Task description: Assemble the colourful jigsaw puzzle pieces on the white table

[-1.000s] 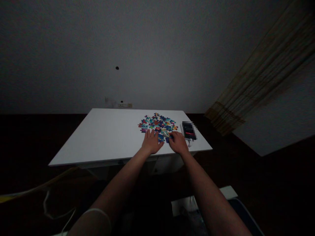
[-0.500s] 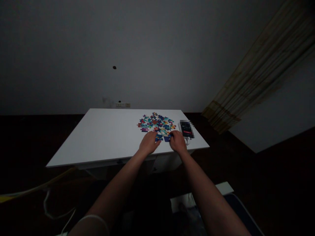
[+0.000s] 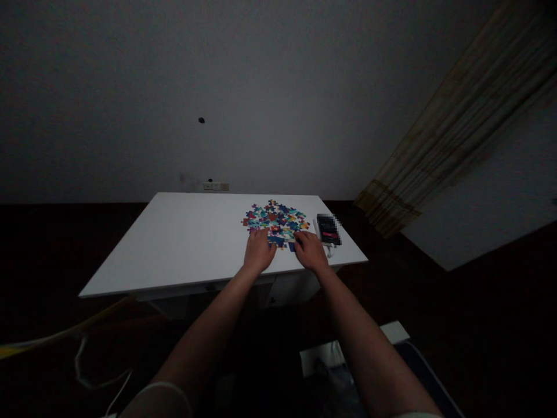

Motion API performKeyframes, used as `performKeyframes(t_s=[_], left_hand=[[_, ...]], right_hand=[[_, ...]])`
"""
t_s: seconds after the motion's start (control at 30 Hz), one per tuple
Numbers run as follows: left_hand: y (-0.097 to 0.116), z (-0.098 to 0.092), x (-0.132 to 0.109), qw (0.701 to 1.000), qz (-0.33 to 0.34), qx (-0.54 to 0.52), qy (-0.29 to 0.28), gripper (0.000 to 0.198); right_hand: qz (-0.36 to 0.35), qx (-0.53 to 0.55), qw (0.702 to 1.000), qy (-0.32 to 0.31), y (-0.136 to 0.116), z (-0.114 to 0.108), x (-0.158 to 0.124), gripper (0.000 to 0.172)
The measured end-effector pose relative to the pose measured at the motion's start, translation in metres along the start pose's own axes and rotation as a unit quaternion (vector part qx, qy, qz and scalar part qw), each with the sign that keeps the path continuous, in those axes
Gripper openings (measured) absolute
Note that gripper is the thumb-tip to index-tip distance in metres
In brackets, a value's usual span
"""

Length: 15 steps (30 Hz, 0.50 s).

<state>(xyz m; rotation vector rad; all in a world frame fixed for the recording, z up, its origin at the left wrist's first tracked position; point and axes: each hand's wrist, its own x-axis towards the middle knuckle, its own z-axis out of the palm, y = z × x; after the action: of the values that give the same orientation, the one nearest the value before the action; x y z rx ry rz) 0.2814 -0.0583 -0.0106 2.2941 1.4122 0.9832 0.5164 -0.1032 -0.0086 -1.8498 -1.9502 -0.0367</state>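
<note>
A heap of many-coloured jigsaw pieces [image 3: 276, 219] lies on the right half of a white table [image 3: 187, 244]. My left hand [image 3: 258, 252] rests palm down at the heap's near edge, fingers stretched onto the pieces. My right hand [image 3: 310, 251] sits beside it with fingers curled over a dark blue piece [image 3: 292, 246] at the heap's front. Whether the fingers grip that piece is too small and dim to tell.
A dark phone [image 3: 328, 229] with a white cable lies on the table just right of my right hand. A wall socket [image 3: 217, 186] sits behind the table. A striped curtain [image 3: 452, 128] hangs at the right. The floor around is dark; a pale mat [image 3: 348, 354] lies below.
Both hands have slid slightly left and toward me along the heap's front edge. My left hand's fingers, spread a second ago, now lie closer together. The view has shifted a little.
</note>
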Motion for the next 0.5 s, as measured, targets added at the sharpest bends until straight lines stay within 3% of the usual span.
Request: performKeyframes(t_s=[0.07,0.27,0.5], left_hand=[[-0.0001,-0.0011,0.0003,1.0,0.003,-0.001,0.007,0.055],[0.0026,-0.0042,0.001,0.998,0.039,0.001,-0.042,0.023],[0.0037,-0.0056,-0.0008,0.999,0.014,-0.008,-0.039,0.043]], right_hand=[[-0.011,-0.01,1.0,-0.014,-0.0003,0.0003,0.0006,0.047],[-0.016,-0.008,1.0,-0.016,0.002,0.0044,0.002,0.041],[0.006,0.028,0.999,0.032,0.0037,0.0036,0.0001,0.03]])
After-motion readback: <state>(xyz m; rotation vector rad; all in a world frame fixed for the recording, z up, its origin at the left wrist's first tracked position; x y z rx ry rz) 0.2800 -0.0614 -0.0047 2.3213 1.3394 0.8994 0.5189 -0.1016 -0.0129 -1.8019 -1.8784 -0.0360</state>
